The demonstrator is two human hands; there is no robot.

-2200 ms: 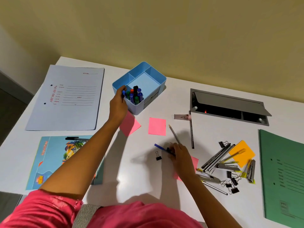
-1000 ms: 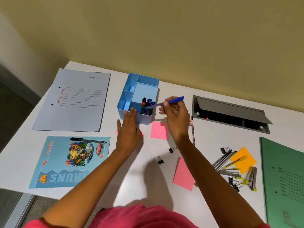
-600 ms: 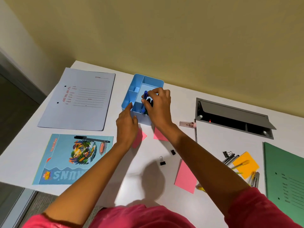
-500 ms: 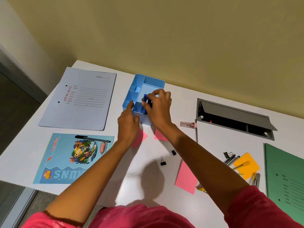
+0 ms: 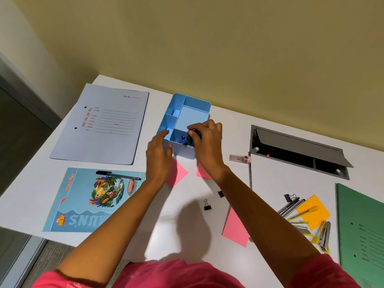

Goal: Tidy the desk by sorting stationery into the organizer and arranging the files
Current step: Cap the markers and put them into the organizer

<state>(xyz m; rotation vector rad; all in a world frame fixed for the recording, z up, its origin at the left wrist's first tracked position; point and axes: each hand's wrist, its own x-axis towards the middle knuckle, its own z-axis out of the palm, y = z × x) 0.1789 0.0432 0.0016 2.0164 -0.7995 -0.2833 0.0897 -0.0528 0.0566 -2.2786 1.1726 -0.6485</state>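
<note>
- Well, in the head view my right hand (image 5: 207, 140) sits over the near compartment of the blue organizer (image 5: 182, 151), with its fingers curled down onto the tops of the markers (image 5: 184, 139) standing there. My knuckles hide the fingertips, so I cannot tell whether I am pinching a marker or only touching them.
- My left hand (image 5: 159, 154) is relaxed and holds nothing, its near-straight fingers laid against the organizer's near left corner.
- The organizer stands towards the back of the white desk (image 5: 270, 179). It sits between the grey-blue file (image 5: 104, 125) on the left and the open cable hatch (image 5: 299, 150) on the right.
- A pink sticky note (image 5: 179, 173) lies just in front of the organizer, partly under my left wrist. A second pink note (image 5: 202, 172) is mostly hidden by my right wrist, and a third pink note (image 5: 235, 229) is tucked half under my right forearm.
- One binder clip (image 5: 207, 205) lies in the open between my arms, and a second clip (image 5: 220, 193) peeks out beside my right forearm.
- A black pen (image 5: 118, 175) lies across the top of the colourful booklet (image 5: 93, 200) at the near left.
- On the right, a heap of pens and clips (image 5: 291, 206) lies beside an orange sticky note (image 5: 313, 213). The heap is blurred and I cannot count the pieces.
- The green file (image 5: 361, 231) is cut off by the frame edge.
- A small clear tube (image 5: 240, 158) with a pink end lies near the hatch; I cannot make out what it is.
</note>
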